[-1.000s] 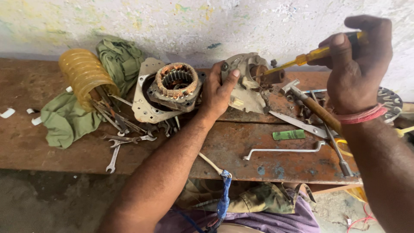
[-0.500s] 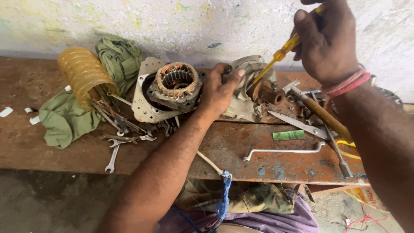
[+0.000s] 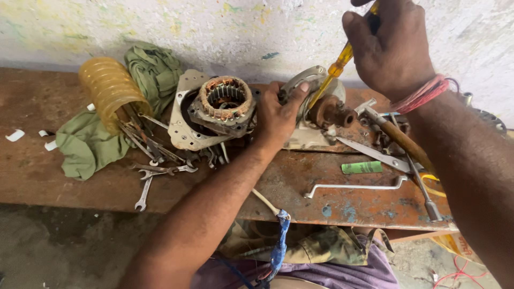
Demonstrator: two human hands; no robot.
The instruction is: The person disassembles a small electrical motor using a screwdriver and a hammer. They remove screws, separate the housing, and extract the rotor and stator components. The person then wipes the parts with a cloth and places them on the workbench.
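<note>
Left hand [image 3: 278, 115] gripping grey motor housing [image 3: 316, 107], right hand [image 3: 391, 51] fisted on yellow-handled screwdriver [image 3: 338, 68], tip apparently inside housing, stator [image 3: 225, 101] just beside, wrenches [image 3: 155, 171] near.

Right hand [image 3: 393, 48] raised toward wall; screwdriver [image 3: 334, 72] swung from level to steep, tip brought down at motor housing [image 3: 316, 104].
</note>
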